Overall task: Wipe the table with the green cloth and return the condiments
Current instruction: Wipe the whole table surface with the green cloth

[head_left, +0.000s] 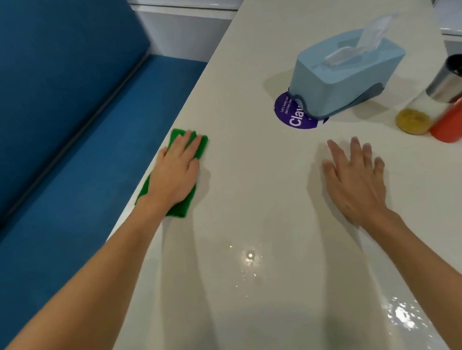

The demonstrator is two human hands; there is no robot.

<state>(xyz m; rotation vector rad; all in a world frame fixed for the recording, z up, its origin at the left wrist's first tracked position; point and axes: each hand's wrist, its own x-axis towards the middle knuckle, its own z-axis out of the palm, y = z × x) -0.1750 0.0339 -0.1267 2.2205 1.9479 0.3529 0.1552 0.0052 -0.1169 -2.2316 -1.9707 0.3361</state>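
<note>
Green cloth at nine o'clock, right at the table's left edge, pinned flat under left hand, fingers straight and pressing down, set so for wiping along the rim. Right hand at three o'clock, fingers spread, holding nothing (resting or hovering: cannot tell). Metal-capped shaker and orange bottle parked at two o'clock beside wipes box, probably to free the surface; both cut off by the frame.

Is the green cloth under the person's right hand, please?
No, the left hand presses the green cloth; the right hand holds nothing.
</note>
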